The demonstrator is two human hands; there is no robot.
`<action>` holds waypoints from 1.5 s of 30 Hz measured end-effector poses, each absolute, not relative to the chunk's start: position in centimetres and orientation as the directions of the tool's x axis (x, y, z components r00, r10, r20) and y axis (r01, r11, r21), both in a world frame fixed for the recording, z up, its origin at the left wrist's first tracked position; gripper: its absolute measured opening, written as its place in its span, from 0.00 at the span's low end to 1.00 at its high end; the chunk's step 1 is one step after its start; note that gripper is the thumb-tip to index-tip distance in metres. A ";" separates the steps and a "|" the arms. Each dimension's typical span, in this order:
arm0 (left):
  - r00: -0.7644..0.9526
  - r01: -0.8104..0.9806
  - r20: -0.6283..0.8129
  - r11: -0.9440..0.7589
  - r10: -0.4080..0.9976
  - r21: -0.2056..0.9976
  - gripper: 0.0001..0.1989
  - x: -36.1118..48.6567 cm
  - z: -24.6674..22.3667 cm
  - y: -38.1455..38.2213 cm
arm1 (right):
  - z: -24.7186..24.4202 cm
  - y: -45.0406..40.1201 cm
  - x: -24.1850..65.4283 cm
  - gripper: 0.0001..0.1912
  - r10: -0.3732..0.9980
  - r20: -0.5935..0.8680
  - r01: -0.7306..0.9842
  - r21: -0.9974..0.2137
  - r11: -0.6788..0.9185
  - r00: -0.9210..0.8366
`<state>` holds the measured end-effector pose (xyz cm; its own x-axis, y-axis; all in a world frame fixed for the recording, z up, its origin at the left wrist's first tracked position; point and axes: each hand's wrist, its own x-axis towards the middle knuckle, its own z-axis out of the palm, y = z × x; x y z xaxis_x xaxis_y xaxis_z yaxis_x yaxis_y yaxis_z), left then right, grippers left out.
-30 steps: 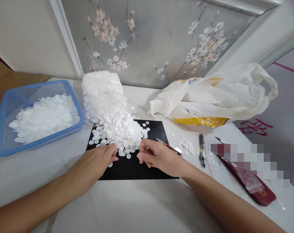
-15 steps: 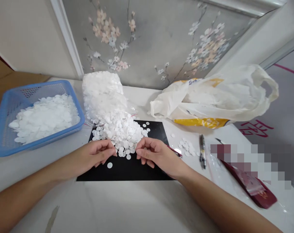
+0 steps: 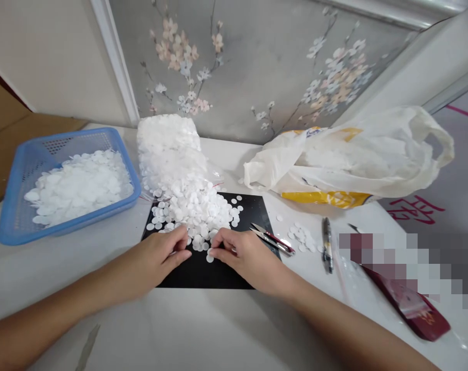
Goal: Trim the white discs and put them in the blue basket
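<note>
A heap of small white round discs (image 3: 199,208) spills from a clear plastic bag (image 3: 170,139) onto a black mat (image 3: 203,273). My left hand (image 3: 166,252) is at the heap's near left edge, fingers curled, with a gap between thumb and index finger; nothing shows in it. Opposite it, my right hand (image 3: 245,255) has thumb and index finger pinched at the rim of one white disc (image 3: 210,256) at the heap's near edge. Small thread snips (image 3: 274,240) with a red handle lie on the mat's right edge, just beyond my right hand.
A blue plastic basket (image 3: 69,229) of white discs stands on the left. A white and yellow carrier bag (image 3: 346,159) lies at the back right. Several loose discs (image 3: 301,237), a black pen (image 3: 327,245) and a dark red packet (image 3: 423,319) are on the right.
Both hands have shifted slightly; the left thumb and index finger have parted. My right hand now pinches a disc, and the snips show more fully. The lone disc near my left hand is out of sight.
</note>
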<state>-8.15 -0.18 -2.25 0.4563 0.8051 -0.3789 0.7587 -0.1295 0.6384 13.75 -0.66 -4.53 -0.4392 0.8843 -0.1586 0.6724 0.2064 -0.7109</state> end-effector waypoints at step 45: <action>0.426 0.182 -0.482 0.450 0.765 0.874 0.07 -7.3 -2.4 -0.1 | -4.6 0.5 15.9 0.11 0.768 -0.324 0.132 -0.944 -0.303 -0.552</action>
